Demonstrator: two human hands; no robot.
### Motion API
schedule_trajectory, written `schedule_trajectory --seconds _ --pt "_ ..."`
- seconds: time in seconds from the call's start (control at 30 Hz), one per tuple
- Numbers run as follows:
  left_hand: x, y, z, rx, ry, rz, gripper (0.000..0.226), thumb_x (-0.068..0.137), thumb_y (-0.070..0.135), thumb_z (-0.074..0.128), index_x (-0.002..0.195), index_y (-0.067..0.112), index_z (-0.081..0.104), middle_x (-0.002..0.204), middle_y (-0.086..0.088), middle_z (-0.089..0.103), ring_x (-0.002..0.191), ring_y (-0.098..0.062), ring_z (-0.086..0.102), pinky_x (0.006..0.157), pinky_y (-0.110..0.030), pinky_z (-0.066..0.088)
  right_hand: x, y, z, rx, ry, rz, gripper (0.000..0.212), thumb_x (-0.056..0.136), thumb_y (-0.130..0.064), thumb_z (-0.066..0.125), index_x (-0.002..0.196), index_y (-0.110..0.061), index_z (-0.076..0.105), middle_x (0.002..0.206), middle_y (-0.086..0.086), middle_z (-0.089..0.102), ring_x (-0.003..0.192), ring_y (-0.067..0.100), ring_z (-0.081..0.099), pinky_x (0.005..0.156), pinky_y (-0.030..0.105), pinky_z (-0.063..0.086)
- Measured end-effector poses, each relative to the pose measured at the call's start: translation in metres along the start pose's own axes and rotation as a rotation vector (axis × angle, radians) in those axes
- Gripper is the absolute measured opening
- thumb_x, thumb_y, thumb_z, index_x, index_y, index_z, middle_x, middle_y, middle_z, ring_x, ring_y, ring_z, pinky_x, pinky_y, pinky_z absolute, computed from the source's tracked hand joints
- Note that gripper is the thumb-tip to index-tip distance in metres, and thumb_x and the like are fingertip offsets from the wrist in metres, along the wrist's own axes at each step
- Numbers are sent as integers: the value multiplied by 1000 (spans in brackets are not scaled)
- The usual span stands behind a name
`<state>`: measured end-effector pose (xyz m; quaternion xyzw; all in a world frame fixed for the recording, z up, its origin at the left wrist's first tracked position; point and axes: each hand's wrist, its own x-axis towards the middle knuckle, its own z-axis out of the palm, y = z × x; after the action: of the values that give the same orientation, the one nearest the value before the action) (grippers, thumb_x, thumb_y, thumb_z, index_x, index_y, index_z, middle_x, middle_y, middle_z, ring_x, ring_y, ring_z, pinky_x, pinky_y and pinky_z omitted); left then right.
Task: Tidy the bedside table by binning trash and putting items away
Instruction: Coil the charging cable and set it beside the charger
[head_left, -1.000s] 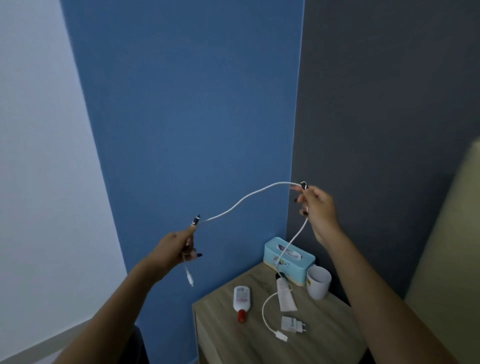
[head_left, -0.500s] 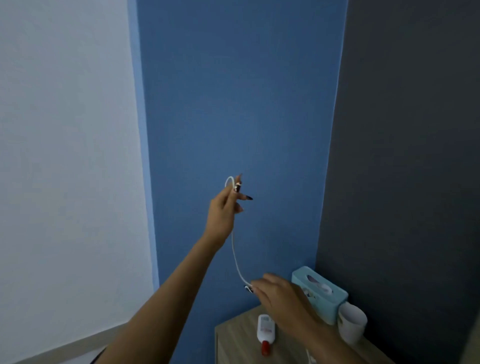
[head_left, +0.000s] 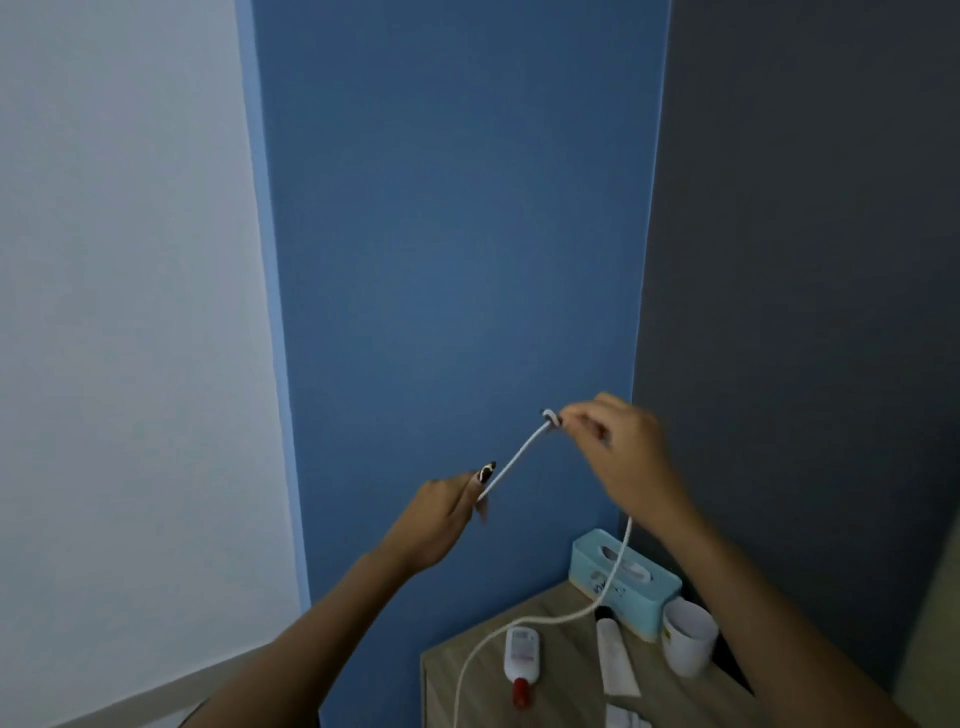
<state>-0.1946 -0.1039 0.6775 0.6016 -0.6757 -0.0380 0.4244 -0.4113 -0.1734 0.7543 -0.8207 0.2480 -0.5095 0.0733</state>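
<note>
A white charging cable (head_left: 515, 458) is stretched in the air between my two hands, above the wooden bedside table (head_left: 561, 696). My left hand (head_left: 441, 512) pinches it low on the left. My right hand (head_left: 621, 457) pinches it higher up, and the cable's free length hangs from there down over the table and off the bottom edge. On the table lie a small white bottle with a red cap (head_left: 521, 662), a white tube (head_left: 614, 660) and a white charger plug (head_left: 623, 719), half cut off by the frame.
A light blue tissue box (head_left: 623, 582) stands at the table's back, against the wall corner, with a white cup (head_left: 688, 636) beside it on the right. Blue and dark grey walls meet behind the table. A pale surface edges the far right.
My right hand has risen from low near the table to above my left hand. The left hand has dropped lower, and the cable now runs taut between them.
</note>
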Motion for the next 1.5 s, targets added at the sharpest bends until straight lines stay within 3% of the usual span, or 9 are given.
schedule_trajectory --seconds 0.23,0.33,0.43,0.73,0.83,0.97,1.1,1.27,1.5 --pt "-11 26 -9 -1040 -15 -415 49 101 42 33 60 16 36 50 3 28 40 -9 21 42 -20 25 18 20 1 126 137 213 21 93 -30 59 74 -22 65 57 -4 43 50 9 36 47 19 25" --pt "1 39 -15 -1539 41 -447 28 98 26 39 75 12 48 55 4 43 31 -3 25 36 -15 20 8 38 25 107 146 344 25 95 -30 53 76 -17 62 50 -4 35 43 8 29 45 26 22" --pt "18 57 -28 -1684 119 -374 26 101 15 33 93 8 57 73 3 66 31 -4 29 38 -13 21 -12 46 57 65 36 409 26 98 -28 45 77 -19 57 50 -2 38 42 14 32 45 30 22" --pt "66 80 -13 -716 149 -59 42 106 17 28 148 16 27 125 -11 63 57 -9 57 66 -18 50 -44 -22 95 -83 -353 194 16 98 -31 42 110 -21 46 98 4 61 84 25 59 64 31 38" --pt "64 84 -4 -571 99 -36 43 105 32 25 148 35 23 110 -12 64 81 -16 63 67 -19 54 -36 -39 88 -89 -507 191 26 97 -31 46 77 -15 43 76 6 56 65 20 51 56 27 34" --pt "57 70 -15 -125 -45 -7 39 104 31 21 127 14 47 103 -20 67 108 -21 60 93 -37 52 -17 -44 58 20 -826 242 19 92 -29 56 74 -27 51 66 -8 52 57 9 53 49 22 41" --pt "45 47 -30 246 -99 124 22 100 18 30 101 5 47 71 -1 53 68 -28 55 75 -50 50 10 -32 19 11 -722 243 14 90 -27 59 91 -20 71 66 -10 58 57 6 55 54 26 50" --pt "35 45 -36 280 -99 11 45 102 43 27 64 19 34 57 2 41 56 -22 41 59 -35 35 36 -17 -13 31 -634 236 18 89 -25 60 81 -28 75 59 -9 56 59 9 54 60 33 52" --pt "28 48 -41 -259 -153 -147 59 89 67 37 56 17 36 52 2 32 46 -12 25 49 -25 22 60 19 -28 118 -297 257 19 88 -23 63 79 -32 76 72 1 70 65 12 62 70 41 56"
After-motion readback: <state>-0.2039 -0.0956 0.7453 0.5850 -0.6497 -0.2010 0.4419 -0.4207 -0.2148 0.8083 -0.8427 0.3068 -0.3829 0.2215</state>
